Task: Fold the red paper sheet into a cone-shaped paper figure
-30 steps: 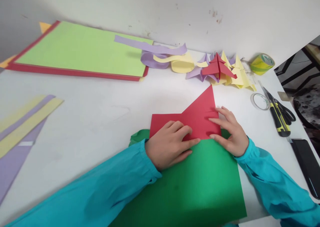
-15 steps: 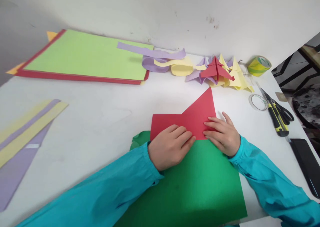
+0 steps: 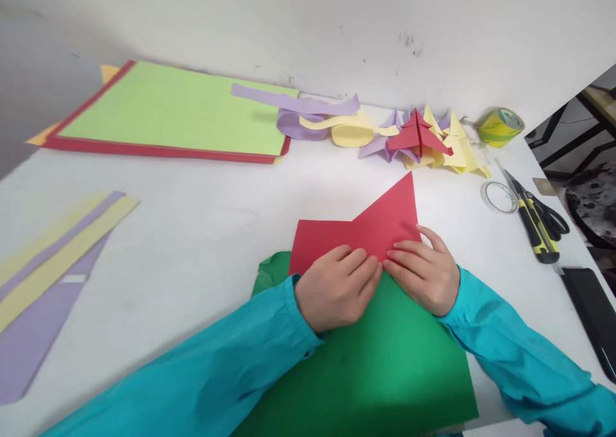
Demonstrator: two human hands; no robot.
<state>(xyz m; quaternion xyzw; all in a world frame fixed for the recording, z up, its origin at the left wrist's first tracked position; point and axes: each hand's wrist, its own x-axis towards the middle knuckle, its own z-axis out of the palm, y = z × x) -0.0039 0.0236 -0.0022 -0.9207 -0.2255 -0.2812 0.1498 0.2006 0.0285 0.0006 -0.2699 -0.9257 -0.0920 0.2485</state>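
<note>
A sheet of red paper (image 3: 332, 235), folded so that one pointed corner rises at the upper right, lies over a green sheet (image 3: 385, 360). My left hand (image 3: 339, 287) has its fingers curled together on the lower edge of the red paper, holding it. From the right, my right hand (image 3: 426, 273) grips the same edge, its fingers reaching over the paper and its little finger a bit apart. The fingertips of both hands nearly meet at the middle of that edge. Both thumbs are hidden.
Light green sheets (image 3: 183, 106) lie at the back left, near purple and yellow strips (image 3: 308, 106). Folded paper shapes (image 3: 418, 135) stand by the wall. At right are tape rolls (image 3: 500, 127), a cutter (image 3: 536, 228), scissors (image 3: 553, 222) and a black phone-like object (image 3: 590, 315). More strips (image 3: 72, 251) lie left.
My right hand has slid left and slightly down along the red paper toward my left hand. My left hand has shifted a little right. The view has moved slightly.
</note>
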